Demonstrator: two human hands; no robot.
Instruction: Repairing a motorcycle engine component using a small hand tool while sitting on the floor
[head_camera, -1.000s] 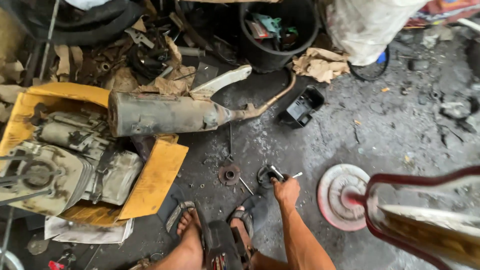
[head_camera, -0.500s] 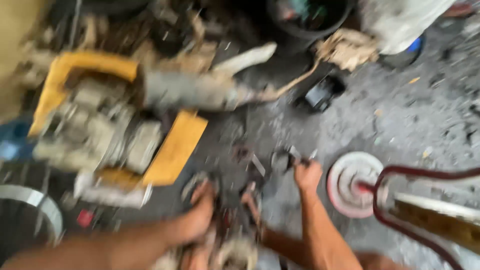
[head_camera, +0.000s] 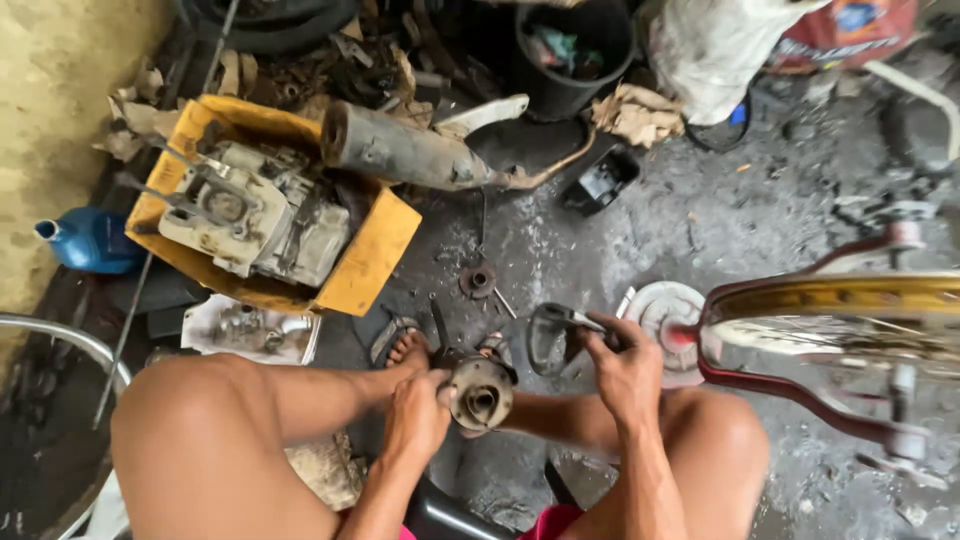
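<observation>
My left hand (head_camera: 417, 412) grips a round, greasy metal hub part (head_camera: 482, 392) with a hole in its middle, held low between my knees. My right hand (head_camera: 625, 366) is closed on a dark curved metal piece (head_camera: 553, 336) with a thin shiny handle, just right of the hub. My bare feet in sandals (head_camera: 405, 345) rest on the dirty concrete floor beneath them. A small gear-like ring (head_camera: 478, 279) lies on the floor just beyond my feet.
A grey engine block (head_camera: 255, 212) sits in a yellow tray (head_camera: 365, 262) at the left, an exhaust pipe (head_camera: 405, 150) across it. A blue jug (head_camera: 92, 240) stands far left, a black bucket (head_camera: 572, 50) at the top. A red frame with yellow rim (head_camera: 830, 300) is at right, a white disc (head_camera: 665, 305) beside it.
The view swung left and steadied. My left hand came in and took hold of the hub part. My right hand lifted the dark metal piece off the floor toward me.
</observation>
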